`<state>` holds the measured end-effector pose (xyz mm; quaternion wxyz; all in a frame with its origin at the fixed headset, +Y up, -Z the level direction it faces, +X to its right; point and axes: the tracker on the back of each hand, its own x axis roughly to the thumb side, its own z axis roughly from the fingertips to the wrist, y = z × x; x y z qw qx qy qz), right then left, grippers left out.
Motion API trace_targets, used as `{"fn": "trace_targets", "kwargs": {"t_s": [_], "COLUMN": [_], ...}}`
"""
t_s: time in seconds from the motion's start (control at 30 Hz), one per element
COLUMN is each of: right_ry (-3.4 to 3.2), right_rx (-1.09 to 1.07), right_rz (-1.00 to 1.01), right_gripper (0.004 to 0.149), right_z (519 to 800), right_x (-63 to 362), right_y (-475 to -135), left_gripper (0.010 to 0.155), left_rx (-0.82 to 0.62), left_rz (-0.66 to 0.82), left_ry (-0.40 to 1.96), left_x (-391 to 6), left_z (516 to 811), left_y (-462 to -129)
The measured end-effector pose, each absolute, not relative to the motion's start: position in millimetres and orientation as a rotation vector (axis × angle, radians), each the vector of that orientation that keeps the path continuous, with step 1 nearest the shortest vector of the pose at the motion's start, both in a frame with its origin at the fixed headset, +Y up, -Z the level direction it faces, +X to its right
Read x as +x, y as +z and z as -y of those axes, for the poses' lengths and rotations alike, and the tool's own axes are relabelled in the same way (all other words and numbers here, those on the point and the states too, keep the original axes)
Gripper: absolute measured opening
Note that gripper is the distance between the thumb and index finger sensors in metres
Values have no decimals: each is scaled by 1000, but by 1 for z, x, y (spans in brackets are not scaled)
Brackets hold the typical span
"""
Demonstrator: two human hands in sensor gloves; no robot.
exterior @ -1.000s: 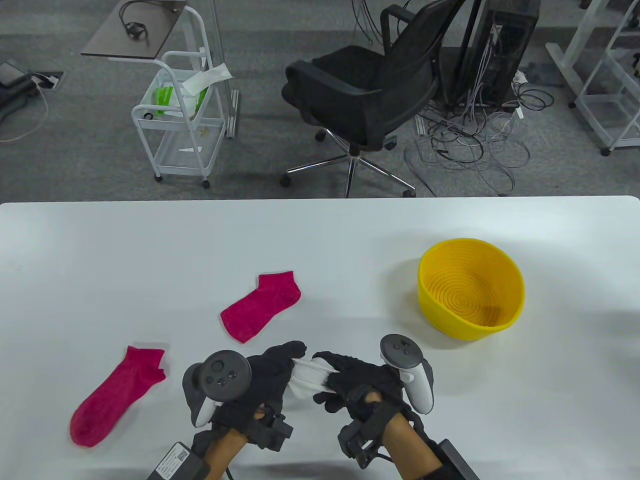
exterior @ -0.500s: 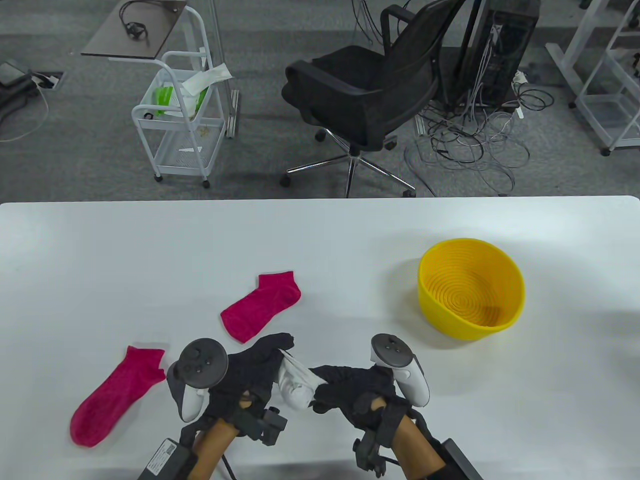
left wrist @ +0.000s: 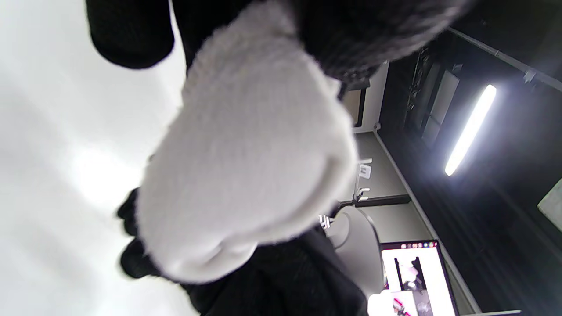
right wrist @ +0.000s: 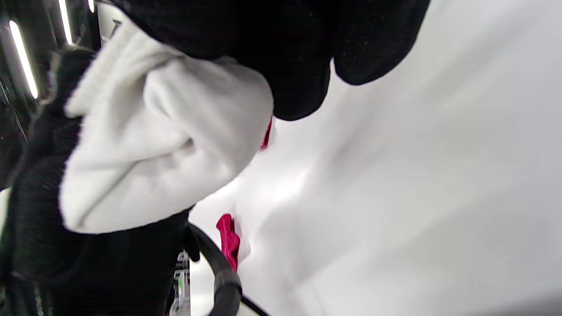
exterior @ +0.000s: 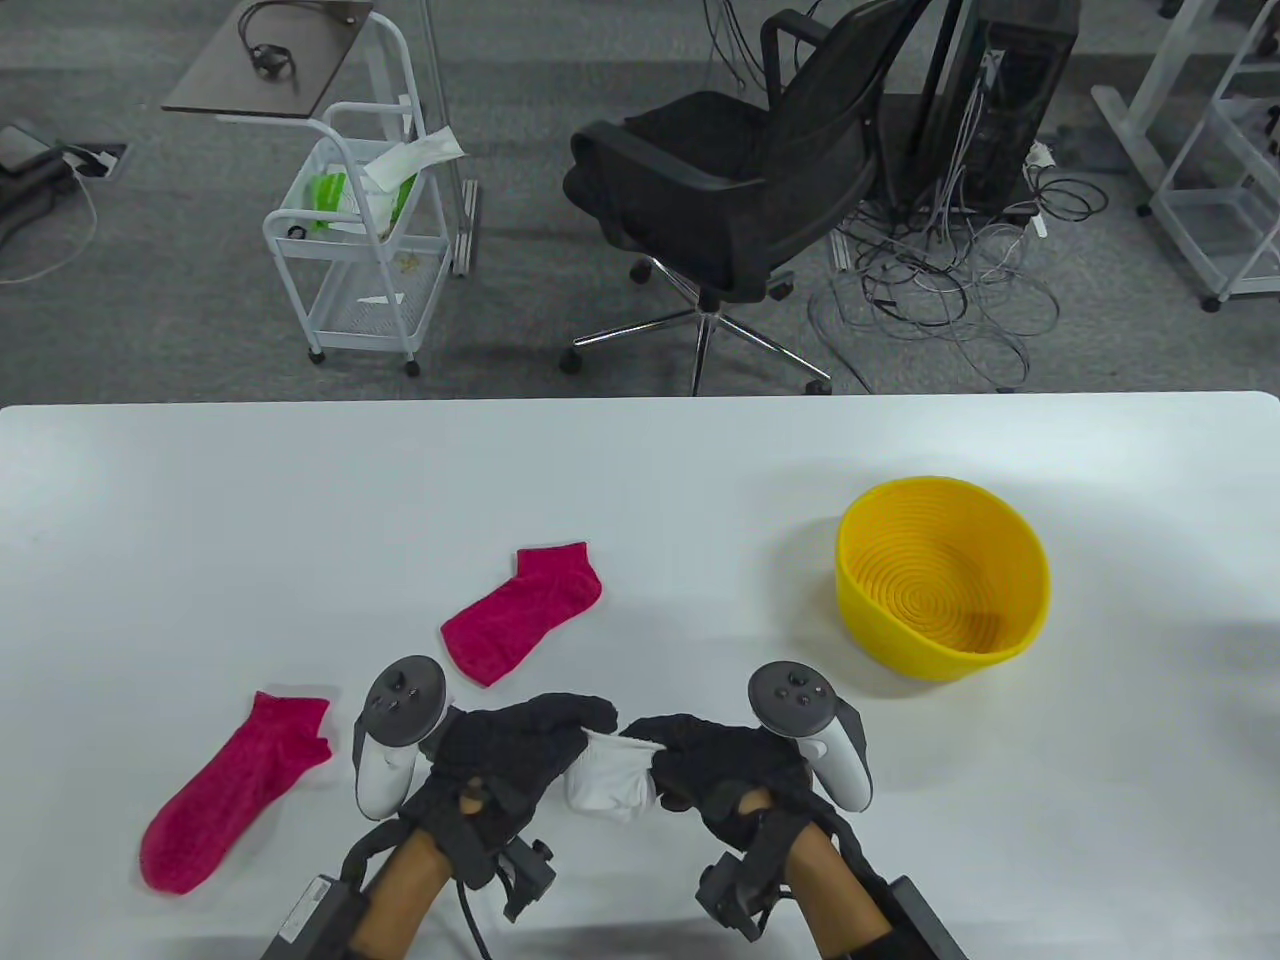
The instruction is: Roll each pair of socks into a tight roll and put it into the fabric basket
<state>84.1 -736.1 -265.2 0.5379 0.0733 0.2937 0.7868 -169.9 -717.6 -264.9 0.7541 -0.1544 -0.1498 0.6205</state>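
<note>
Two pink socks (exterior: 235,790) (exterior: 522,612) lie flat on the white table (exterior: 640,480), left of the hands. The left hand (exterior: 505,745) and right hand (exterior: 720,760) both curl their fingers round the white sock roll (exterior: 608,782), held between them just above the tabletop. It looks soft, light and springy; grip across the bundle so it cannot unroll. The yellow basket (exterior: 1035,580) stands empty to the right.

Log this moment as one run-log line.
step: rolling white pair | left hand: grips white sock roll | right hand: grips same roll | yellow basket: no roll inside | two pink socks: flat on table
</note>
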Motion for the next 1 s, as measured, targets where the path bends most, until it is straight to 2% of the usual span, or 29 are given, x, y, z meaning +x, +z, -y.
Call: {"fn": "trace_targets", "kwargs": {"t_s": [0.17, 0.4, 0.83, 1.0], "right_ry": [1874, 2061, 2463, 2467], "right_rx": [204, 177, 64, -50], "right_rz": [-706, -553, 2, 115], "right_gripper": [44, 42, 41, 41], "right_z": [737, 729, 691, 673], "right_x": [88, 92, 119, 140], "right_y": [-267, -267, -264, -270], "left_gripper": [49, 54, 63, 68], "left_rx": [-217, -203, -211, -268], "left_rz": [329, 306, 224, 211], "left_ry": [1185, 1031, 971, 909], "left_x": [-173, -175, -184, -182], "left_z": [712, 714, 715, 716], "left_y": [-263, -262, -262, -260]}}
